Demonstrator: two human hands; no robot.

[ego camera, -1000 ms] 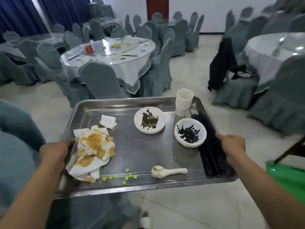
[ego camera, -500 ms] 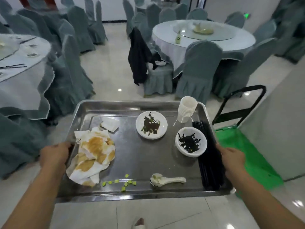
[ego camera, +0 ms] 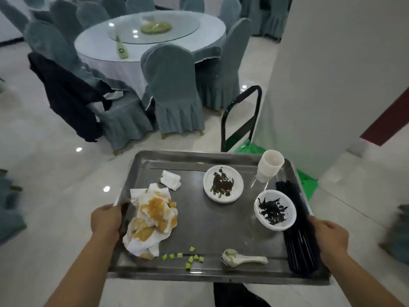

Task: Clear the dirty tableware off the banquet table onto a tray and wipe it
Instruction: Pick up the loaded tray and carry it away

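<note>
The tray [ego camera: 205, 229] is in mid-air over the pale tiled floor [ego camera: 55, 173], filling the lower middle of the frame. The left hand [ego camera: 106, 220] is on the left rim with its fingers clenched round the edge, right beside the stained napkins [ego camera: 152, 220]. The right hand [ego camera: 330, 238] is on the right rim, fingers grasping it just by the near ends of the black chopsticks [ego camera: 298, 240]. On board: a small folded napkin [ego camera: 170, 180] at the far left, a dirty plate [ego camera: 223, 183] in the middle, and a smeared bowl [ego camera: 275, 209] touching the chopsticks. A stack of cups [ego camera: 269, 166] sits in the far right corner, a white spoon [ego camera: 243, 258] lies along the near edge, and green scraps [ego camera: 190, 257] are scattered left of it. Just past the tray's far right corner stands a black trolley handle [ego camera: 243, 116], upright over a green platform [ego camera: 307, 182] that the tray partly hides. Both are close against the white wall [ego camera: 332, 74] filling the right of the frame. Dead centre above the tray is a grey covered chair [ego camera: 174, 89], pulled up to a round surface [ego camera: 155, 60] in the upper middle. That surface carries a glass turntable [ego camera: 155, 29] and a pale bottle [ego camera: 121, 49] lying on its side. At the upper left, a dark jacket [ego camera: 66, 94] is draped over another chair. More covered chairs ring the back, blurred.
</note>
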